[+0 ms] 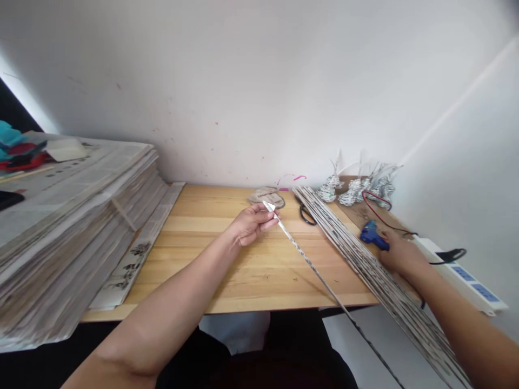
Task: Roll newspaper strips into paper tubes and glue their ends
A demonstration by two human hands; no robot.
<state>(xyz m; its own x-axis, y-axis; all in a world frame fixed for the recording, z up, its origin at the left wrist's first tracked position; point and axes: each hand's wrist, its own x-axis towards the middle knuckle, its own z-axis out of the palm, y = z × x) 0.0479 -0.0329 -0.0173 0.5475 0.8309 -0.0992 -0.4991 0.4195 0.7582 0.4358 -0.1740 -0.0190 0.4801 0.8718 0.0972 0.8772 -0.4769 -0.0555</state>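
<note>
My left hand pinches a rolled newspaper stick close to its white, pointed top end. From there the stick slants down to the right, past the table's front edge and out of view. At the right, my right hand is closed around the handle of a blue glue gun, whose nozzle side faces left. Between the hands lies a long bundle of newspaper sticks, its near end jutting beyond the table edge. The black handle of a pair of scissors shows beside the bundle.
A tall stack of newspapers fills the left side of the wooden table. Behind the left hand lies a grey-brown cloth. Several woven paper figures stand by the wall. A white power strip lies far right, near a red cord.
</note>
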